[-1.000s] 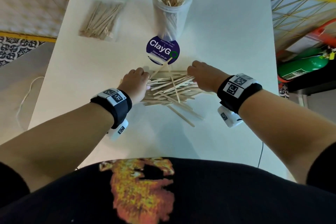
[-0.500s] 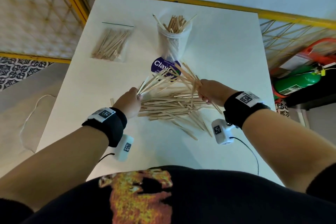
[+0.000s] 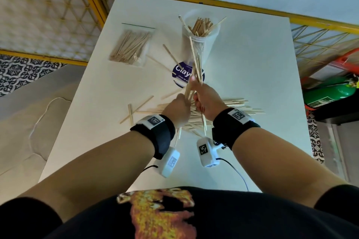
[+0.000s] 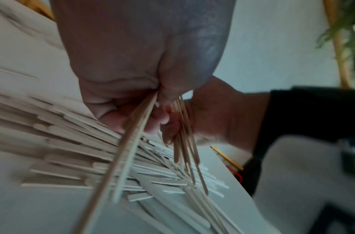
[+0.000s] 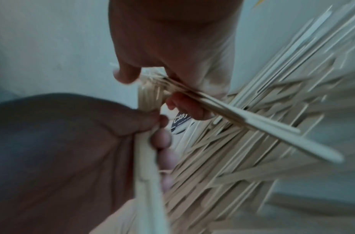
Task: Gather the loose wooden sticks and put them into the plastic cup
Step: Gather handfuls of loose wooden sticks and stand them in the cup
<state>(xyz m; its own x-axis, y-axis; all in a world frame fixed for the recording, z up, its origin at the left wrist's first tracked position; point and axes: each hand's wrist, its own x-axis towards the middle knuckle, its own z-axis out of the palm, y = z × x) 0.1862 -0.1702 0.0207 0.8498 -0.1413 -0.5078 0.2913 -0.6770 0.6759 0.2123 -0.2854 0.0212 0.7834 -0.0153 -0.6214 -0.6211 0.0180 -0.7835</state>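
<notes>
Wooden sticks (image 3: 196,68) — thin, pale, flat — bunched upright w/ both hands (image 3: 191,103) gripping.

My head camera looks steeply down and forward over the white table (image 3: 252,68), taking in its whole top with the stick pile (image 3: 237,105) near mid-frame and both forearms below it. My left wrist camera sits very close under the left hand (image 4: 136,66), facing along it onto the same pile (image 4: 76,142). My right wrist camera, equally close, faces the pile (image 5: 242,150) from its opposite side. All three views share that pile.
</notes>
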